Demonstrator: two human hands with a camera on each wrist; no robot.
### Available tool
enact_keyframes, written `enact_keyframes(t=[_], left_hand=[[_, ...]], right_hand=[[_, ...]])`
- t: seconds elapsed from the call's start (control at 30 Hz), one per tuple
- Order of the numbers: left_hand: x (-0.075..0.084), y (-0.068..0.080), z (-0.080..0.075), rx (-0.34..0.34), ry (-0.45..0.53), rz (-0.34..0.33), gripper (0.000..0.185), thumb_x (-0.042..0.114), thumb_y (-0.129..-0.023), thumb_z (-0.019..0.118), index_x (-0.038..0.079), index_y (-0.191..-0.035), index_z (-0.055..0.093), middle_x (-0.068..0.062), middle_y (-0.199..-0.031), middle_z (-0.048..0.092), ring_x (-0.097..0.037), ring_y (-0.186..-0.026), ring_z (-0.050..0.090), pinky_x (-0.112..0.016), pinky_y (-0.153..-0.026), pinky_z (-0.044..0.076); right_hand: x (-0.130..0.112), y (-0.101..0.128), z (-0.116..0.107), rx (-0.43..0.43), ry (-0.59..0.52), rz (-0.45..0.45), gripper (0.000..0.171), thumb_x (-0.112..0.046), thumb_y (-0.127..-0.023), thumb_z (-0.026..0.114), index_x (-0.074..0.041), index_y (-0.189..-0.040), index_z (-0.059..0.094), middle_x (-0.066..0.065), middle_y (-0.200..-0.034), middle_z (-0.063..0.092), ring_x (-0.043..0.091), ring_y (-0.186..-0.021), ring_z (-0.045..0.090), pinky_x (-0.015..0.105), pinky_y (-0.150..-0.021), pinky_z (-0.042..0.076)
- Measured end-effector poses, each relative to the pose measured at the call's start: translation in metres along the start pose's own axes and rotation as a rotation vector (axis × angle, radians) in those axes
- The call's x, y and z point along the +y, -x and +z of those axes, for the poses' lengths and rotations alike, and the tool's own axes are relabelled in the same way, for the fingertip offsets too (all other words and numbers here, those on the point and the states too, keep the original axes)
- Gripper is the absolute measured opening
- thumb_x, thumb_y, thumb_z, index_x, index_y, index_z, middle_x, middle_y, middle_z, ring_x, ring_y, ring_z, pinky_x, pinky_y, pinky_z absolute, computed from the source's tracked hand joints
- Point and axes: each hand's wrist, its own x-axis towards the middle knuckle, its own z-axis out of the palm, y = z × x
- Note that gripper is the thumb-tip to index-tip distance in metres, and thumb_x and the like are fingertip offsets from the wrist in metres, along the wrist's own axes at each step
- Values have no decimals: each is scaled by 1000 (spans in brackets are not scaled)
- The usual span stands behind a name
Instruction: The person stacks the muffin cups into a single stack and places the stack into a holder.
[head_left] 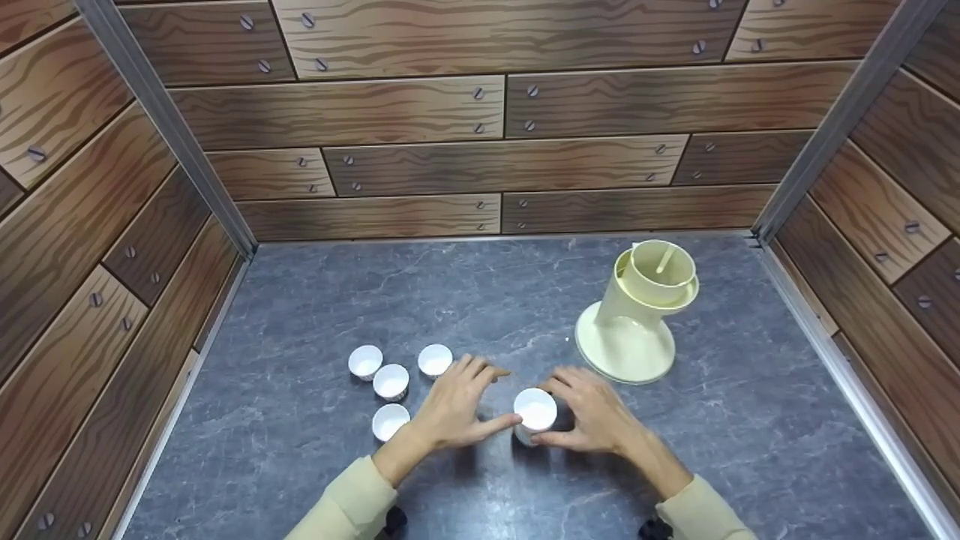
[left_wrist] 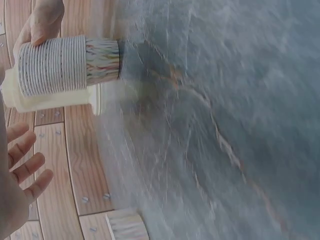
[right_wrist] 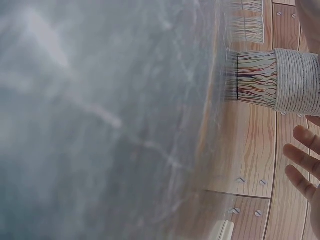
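A stack of small white paper cups [head_left: 535, 409], striped in colours on the sides, stands upright between the two hands. My right hand [head_left: 596, 412] holds it from the right, thumb on the near side and index finger on the far side. In the right wrist view, the other right fingers [right_wrist: 302, 157] are spread beside the cup stack [right_wrist: 280, 80]. My left hand [head_left: 461, 409] is to the left of the stack, its thumb reaching to the rim. The left wrist view shows the left fingers [left_wrist: 27, 160] loosely extended, below the many layered rims of the stack.
Several single paper cups [head_left: 391, 382] stand open side up left of the left hand. A pale yellow stand [head_left: 626, 345] with a round base and an open cylinder on top is behind the right hand. Wood-patterned walls [head_left: 420, 112] enclose the grey marbled table [head_left: 315, 300].
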Motion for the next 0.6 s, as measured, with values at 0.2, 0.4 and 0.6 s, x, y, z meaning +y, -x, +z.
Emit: enact_keyframes(t=[0.2, 0.4, 0.6], left_hand=[[-13, 4, -12, -16, -36, -12, 67, 72, -93, 62, 19, -134, 65, 4, -111, 65, -14, -102, 57, -31, -89, 50], [-27, 9, -23, -25, -33, -26, 67, 67, -90, 70, 18, -136, 65, 2, -114, 67, -17, -107, 60, -36, -95, 51], [-38, 15, -29, -80, -41, -55, 73, 74, -93, 60, 16, -136, 65, 1, -118, 67, -20, -113, 61, -41, -103, 50]], right_hand=[[0, 1, -1, -9, 1, 10, 66, -74, -75, 80, -21, -113, 71, -4, -107, 68, 12, -96, 65, 33, -83, 54], [0, 0, -2, -25, 1, 24, 67, -74, -77, 79, -20, -115, 71, -3, -109, 69, 14, -99, 65, 35, -86, 55], [-1, 0, -1, -18, -14, 24, 66, -73, -77, 80, -20, -114, 71, -4, -106, 68, 13, -97, 65, 35, -85, 56]])
